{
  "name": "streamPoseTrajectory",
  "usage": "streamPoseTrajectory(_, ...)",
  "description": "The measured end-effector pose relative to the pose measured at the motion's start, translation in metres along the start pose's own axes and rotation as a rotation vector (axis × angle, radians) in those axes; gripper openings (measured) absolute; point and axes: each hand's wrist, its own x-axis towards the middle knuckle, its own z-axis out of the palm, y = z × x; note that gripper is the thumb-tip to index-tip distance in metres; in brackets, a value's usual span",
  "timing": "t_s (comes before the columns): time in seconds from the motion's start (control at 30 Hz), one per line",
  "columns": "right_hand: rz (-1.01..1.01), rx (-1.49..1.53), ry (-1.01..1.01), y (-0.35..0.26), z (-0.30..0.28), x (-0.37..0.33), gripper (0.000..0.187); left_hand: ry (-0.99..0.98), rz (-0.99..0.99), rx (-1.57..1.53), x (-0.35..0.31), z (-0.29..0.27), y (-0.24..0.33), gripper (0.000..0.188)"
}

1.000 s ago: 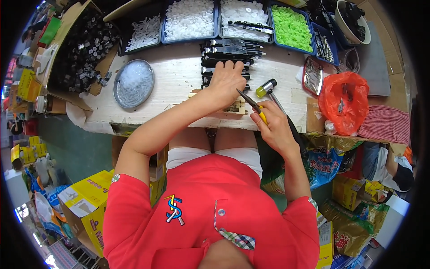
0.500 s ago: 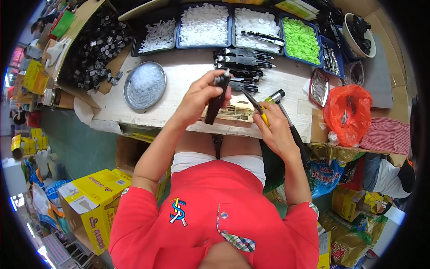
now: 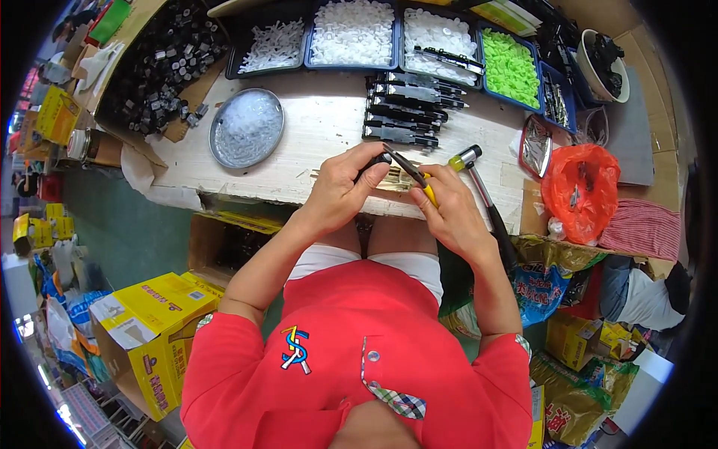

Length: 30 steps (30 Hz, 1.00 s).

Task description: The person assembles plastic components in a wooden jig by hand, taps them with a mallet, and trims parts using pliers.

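My left hand (image 3: 342, 188) grips a long black part (image 3: 365, 218) upright at the near edge of the white worktable (image 3: 314, 142); its lower end hangs below the table edge. My right hand (image 3: 447, 211) holds yellow-handled pliers (image 3: 413, 177), whose jaws reach the top of the black part by my left fingers. Under both hands lies a small pale jig (image 3: 400, 178). A row of similar black parts (image 3: 404, 112) lies just beyond.
A small hammer (image 3: 479, 187) lies right of my right hand. A round metal tray (image 3: 247, 127) sits left. Blue bins of white (image 3: 351, 34) and green (image 3: 510, 67) pieces line the back. An orange bag (image 3: 580, 191) sits right, yellow boxes (image 3: 146, 329) on the floor.
My left hand picked a black part from the row and brought it back to the table's near edge. My right hand brought the pliers up to its top end.
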Motion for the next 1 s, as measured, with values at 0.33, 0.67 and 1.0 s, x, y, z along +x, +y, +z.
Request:
streamPoseTrajectory(0.33,-0.048,-0.054,-0.207,0.001,0.002,-0.007,0.016,-0.22,-0.584,-0.706,-0.006,-0.02,0.006,0.015)
streamPoseTrajectory(0.67,-0.293,0.011,-0.311,-0.013,0.031,-0.005,0.02,-0.514,-0.74,-0.346,-0.071,-0.083,-0.009,0.028)
streamPoseTrajectory(1.0,-0.166,0.067,-0.061,0.01,0.006,-0.012,0.02,0.011,0.264,0.88,0.01,-0.041,-0.001,0.023)
